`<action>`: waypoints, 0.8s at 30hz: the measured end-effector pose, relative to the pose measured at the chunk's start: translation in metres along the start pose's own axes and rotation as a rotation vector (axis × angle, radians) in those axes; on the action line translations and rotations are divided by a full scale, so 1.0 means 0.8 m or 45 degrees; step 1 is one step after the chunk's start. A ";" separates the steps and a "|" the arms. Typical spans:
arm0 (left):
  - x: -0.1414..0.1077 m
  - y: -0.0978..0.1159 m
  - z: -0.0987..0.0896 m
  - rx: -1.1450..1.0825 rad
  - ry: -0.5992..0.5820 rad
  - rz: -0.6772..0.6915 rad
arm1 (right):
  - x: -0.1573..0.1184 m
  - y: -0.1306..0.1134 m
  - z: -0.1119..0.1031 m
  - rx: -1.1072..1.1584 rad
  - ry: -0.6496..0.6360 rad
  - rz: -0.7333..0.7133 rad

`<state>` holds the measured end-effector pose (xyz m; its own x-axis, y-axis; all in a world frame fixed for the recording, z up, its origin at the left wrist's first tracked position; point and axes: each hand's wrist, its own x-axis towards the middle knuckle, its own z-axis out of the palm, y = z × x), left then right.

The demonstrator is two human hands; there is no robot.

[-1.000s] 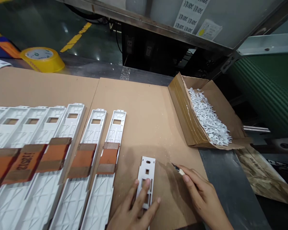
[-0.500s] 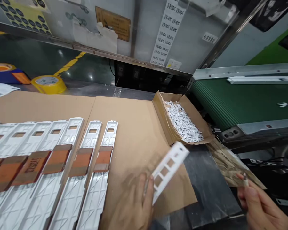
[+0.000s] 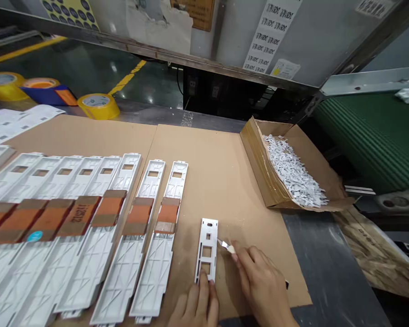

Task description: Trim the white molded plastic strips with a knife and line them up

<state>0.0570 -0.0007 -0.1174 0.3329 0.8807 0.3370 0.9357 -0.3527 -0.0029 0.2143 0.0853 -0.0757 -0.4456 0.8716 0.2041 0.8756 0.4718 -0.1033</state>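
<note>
Two fingers [image 3: 203, 285] of the left hand [image 3: 196, 309] press on a white plastic frame [image 3: 206, 250]. The right hand [image 3: 259, 284] pinches a craft knife [image 3: 229, 247] closed against its edge.

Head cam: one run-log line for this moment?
left hand: fingers on white plastic panel | right hand: holds craft knife, blade by panel edge | nearby: box of white scraps

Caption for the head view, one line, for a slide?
Right hand holds a craft knife at a white plastic panel steadied by the left hand.
</note>
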 end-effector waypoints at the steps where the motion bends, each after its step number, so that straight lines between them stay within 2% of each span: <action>1: 0.003 -0.003 0.002 -0.041 0.038 -0.008 | 0.005 0.000 0.002 -0.022 0.030 -0.025; 8: 0.013 -0.004 0.012 -0.087 0.061 -0.053 | 0.027 0.001 0.011 -0.086 0.004 -0.107; 18: 0.021 0.000 0.019 -0.072 0.192 -0.118 | 0.036 0.003 0.013 -0.029 -0.044 -0.120; 24: 0.018 0.005 0.025 -0.084 0.240 -0.144 | 0.043 0.010 0.011 -0.110 -0.082 -0.191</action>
<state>0.0674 0.0168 -0.1312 0.1928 0.8433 0.5017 0.9542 -0.2803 0.1045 0.2047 0.1201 -0.0785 -0.5811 0.8002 0.1481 0.8099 0.5865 0.0085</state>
